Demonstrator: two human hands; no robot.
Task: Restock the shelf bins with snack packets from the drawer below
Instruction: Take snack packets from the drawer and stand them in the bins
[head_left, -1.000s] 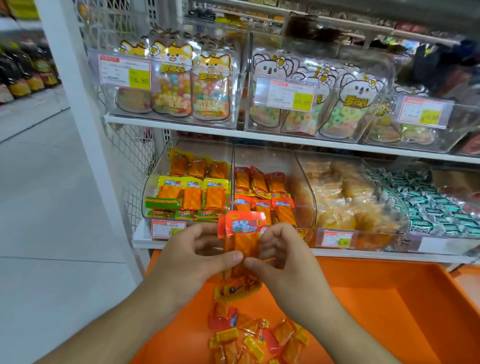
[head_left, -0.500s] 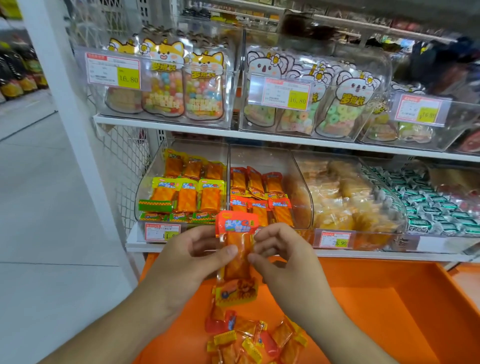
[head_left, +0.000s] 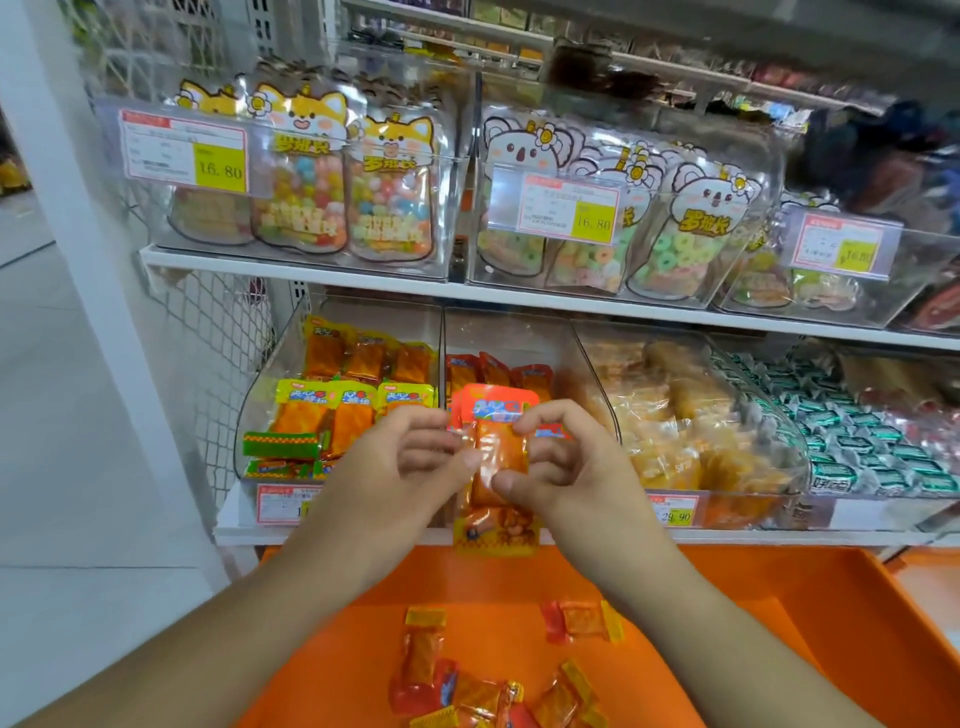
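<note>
Both hands are up in front of the lower shelf (head_left: 363, 535), and between them sits a small stack of snack packets (head_left: 496, 457), red-topped with orange contents and held upright. The left hand (head_left: 400, 478) pinches the stack from its left edge, thumb across the front and fingers curled behind. The right hand (head_left: 566, 467) grips from the other side, thumb pressed low on the front packet, index finger arched over the top corner. The stack hangs just in front of the middle bin (head_left: 504, 343), a clear one with matching red packets lying inside. To its left, a bin (head_left: 270, 374) carries yellow-topped packets (head_left: 353, 410) in rows; to its right, a bin (head_left: 779, 452) of pale golden wrapped snacks, then green-wrapped ones (head_left: 841, 431) beyond. Down below, the orange drawer (head_left: 779, 623) stands open, with loose packets (head_left: 467, 686) scattered on its floor near the front, one (head_left: 579, 621) lying apart. Overhead, the upper shelf (head_left: 363, 273) shows candy bags with cartoon animal faces and yellow price tags (head_left: 218, 166).
</note>
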